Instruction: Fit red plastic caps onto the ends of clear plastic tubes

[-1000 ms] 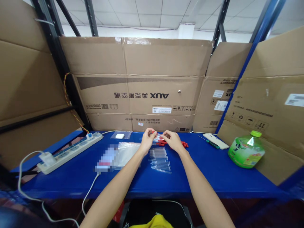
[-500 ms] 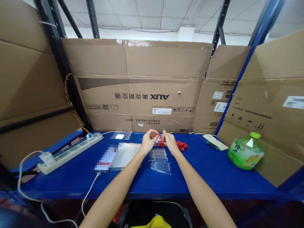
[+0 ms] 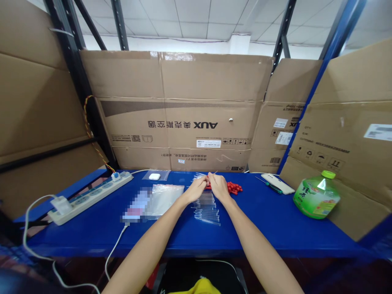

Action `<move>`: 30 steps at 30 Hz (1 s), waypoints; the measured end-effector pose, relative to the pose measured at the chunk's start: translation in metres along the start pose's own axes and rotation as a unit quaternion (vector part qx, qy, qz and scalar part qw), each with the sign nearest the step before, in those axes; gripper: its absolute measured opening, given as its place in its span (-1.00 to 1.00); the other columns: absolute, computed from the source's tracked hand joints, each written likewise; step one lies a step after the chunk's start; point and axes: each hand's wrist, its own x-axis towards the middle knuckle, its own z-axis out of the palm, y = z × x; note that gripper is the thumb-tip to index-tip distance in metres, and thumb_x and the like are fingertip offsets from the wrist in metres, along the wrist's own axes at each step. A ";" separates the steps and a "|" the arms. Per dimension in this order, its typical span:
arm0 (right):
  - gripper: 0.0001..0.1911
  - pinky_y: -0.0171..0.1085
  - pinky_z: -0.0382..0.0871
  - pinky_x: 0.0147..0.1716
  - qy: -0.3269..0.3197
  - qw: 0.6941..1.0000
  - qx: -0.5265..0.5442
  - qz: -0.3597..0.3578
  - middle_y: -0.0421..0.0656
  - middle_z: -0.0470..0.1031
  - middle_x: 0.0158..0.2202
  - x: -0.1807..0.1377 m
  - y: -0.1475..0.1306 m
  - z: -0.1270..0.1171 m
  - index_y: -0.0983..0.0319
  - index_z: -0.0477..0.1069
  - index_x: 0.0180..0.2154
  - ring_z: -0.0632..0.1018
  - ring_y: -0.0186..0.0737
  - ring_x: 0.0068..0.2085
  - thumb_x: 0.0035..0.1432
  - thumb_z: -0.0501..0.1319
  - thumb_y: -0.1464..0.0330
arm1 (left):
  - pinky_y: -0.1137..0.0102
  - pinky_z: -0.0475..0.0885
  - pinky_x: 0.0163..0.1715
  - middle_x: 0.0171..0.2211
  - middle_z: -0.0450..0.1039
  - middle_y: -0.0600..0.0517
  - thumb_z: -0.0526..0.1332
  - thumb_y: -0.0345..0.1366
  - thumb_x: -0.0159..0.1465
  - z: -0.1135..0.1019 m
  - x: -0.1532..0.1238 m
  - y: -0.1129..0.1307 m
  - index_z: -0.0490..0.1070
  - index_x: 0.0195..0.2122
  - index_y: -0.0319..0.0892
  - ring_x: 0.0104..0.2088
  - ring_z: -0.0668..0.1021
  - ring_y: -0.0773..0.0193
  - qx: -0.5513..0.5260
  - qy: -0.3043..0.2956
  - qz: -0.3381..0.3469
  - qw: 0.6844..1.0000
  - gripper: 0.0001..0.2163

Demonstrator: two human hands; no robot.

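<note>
My left hand (image 3: 196, 189) and my right hand (image 3: 218, 185) are pressed together over the blue shelf (image 3: 263, 220), fingers pinched on a bundle of clear tubes with red caps (image 3: 202, 177). Below them lies a row of several clear tubes (image 3: 208, 208) on the shelf. A small heap of loose red caps (image 3: 234, 188) sits just right of my right hand.
A clear plastic bag (image 3: 163, 198) and a blurred item lie left of the tubes. A white power strip (image 3: 92, 196) runs along the left. White earbud case (image 3: 154, 176), screwdriver and white phone (image 3: 278, 183), green bottle (image 3: 317, 195) at right. Cardboard boxes wall the back and sides.
Both hands have come down toward the shelf and closed together, the right moving left. The tube bundle is now mostly hidden between the fingers.
</note>
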 end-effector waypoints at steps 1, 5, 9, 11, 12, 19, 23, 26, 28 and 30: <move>-0.35 -0.26 0.04 -0.39 0.001 1.000 -0.012 0.001 -0.11 0.45 -0.55 0.000 0.000 0.000 0.19 0.31 -0.56 0.40 -0.24 -0.47 0.45 -0.20 0.04 | 0.33 0.38 -0.11 -0.36 0.43 0.02 -0.04 -0.38 0.31 0.000 0.001 -0.001 0.28 -0.38 -0.17 -0.28 0.45 0.23 0.000 0.001 0.002 1.000 -0.83; -0.33 -0.24 0.03 -0.39 0.003 0.999 -0.048 0.008 -0.08 0.46 -0.55 0.001 0.000 0.002 0.20 0.34 -0.57 0.39 -0.23 -0.48 0.46 -0.21 0.08 | 0.28 0.39 -0.04 -0.29 0.48 -0.03 -0.04 -0.40 0.28 0.003 0.006 -0.003 0.33 -0.34 -0.20 -0.21 0.46 0.20 -0.027 0.000 -0.004 1.000 -0.82; -0.35 -0.24 0.04 -0.39 -0.008 0.999 -0.034 0.013 -0.09 0.45 -0.56 0.003 0.002 0.003 0.19 0.34 -0.60 0.38 -0.22 -0.48 0.43 -0.18 0.09 | 0.31 0.38 -0.16 -0.36 0.42 0.01 -0.04 -0.39 0.26 0.005 0.007 -0.002 0.33 -0.36 -0.20 -0.29 0.42 0.23 -0.075 -0.001 -0.017 0.997 -0.82; -0.37 -0.25 0.05 -0.39 -0.010 1.000 -0.008 0.021 -0.12 0.41 -0.58 0.004 0.003 0.003 0.19 0.31 -0.61 0.36 -0.23 -0.48 0.41 -0.17 0.07 | 0.38 0.31 -0.31 -0.48 0.28 0.08 -0.03 -0.38 0.24 0.007 0.006 -0.002 0.26 -0.41 -0.17 -0.42 0.32 0.30 -0.103 0.002 -0.038 0.994 -0.87; -0.37 -0.25 0.05 -0.39 -0.010 1.000 0.008 0.027 -0.14 0.39 -0.59 0.005 0.005 0.003 0.18 0.30 -0.62 0.35 -0.24 -0.49 0.39 -0.16 0.06 | 0.41 0.26 -0.38 -0.52 0.20 0.12 -0.02 -0.38 0.23 0.007 0.006 -0.001 0.22 -0.43 -0.16 -0.47 0.26 0.33 -0.121 0.001 -0.052 0.991 -0.89; -0.50 -0.32 0.02 -0.52 -0.065 0.959 0.249 0.118 -0.28 0.16 -0.67 0.013 0.016 0.003 0.16 0.16 -0.63 0.19 -0.33 -0.58 0.20 0.02 -0.01 | 0.47 0.00 -0.53 -0.58 -0.04 0.21 0.08 -0.18 0.29 0.013 0.004 0.002 0.16 -0.40 -0.14 -0.57 0.03 0.42 -0.261 -0.028 -0.137 0.955 -0.82; -0.55 -0.34 -0.11 -0.61 -0.104 0.892 0.390 0.203 -0.33 0.04 -0.70 0.016 0.017 0.002 0.13 0.07 -0.63 0.00 -0.41 -0.64 0.09 0.10 0.01 | 0.48 0.00 -0.57 -0.59 -0.03 0.24 0.15 0.11 0.29 0.013 0.004 0.002 0.23 -0.34 -0.16 -0.60 0.04 0.45 -0.289 -0.068 -0.124 0.947 -0.61; -0.53 -0.34 -0.16 -0.61 -0.110 0.882 0.413 0.200 -0.34 0.01 -0.70 0.015 0.016 0.003 0.12 0.01 -0.64 -0.05 -0.43 -0.64 0.05 0.13 0.00 | 0.47 -0.01 -0.60 -0.62 -0.02 0.24 0.15 0.21 0.26 0.011 0.003 0.003 0.23 -0.36 -0.16 -0.63 0.06 0.45 -0.275 -0.074 -0.125 0.950 -0.53; -0.51 -0.33 -0.13 -0.59 -0.106 0.891 0.404 0.179 -0.35 -0.01 -0.69 0.014 0.015 0.004 0.12 0.01 -0.63 -0.03 -0.42 -0.62 0.07 0.13 -0.03 | 0.47 0.00 -0.60 -0.62 -0.03 0.23 0.14 0.16 0.28 0.009 0.002 0.004 0.21 -0.39 -0.15 -0.64 0.06 0.45 -0.271 -0.073 -0.139 0.950 -0.57; -0.48 -0.32 -0.07 -0.56 -0.083 0.914 0.370 0.142 -0.34 0.00 -0.68 0.012 0.015 0.003 0.13 0.03 -0.63 0.03 -0.39 -0.60 0.12 0.11 -0.06 | 0.47 0.02 -0.60 -0.61 -0.05 0.23 0.11 0.04 0.31 0.007 0.000 0.006 0.20 -0.40 -0.14 -0.64 0.07 0.44 -0.272 -0.077 -0.146 0.948 -0.65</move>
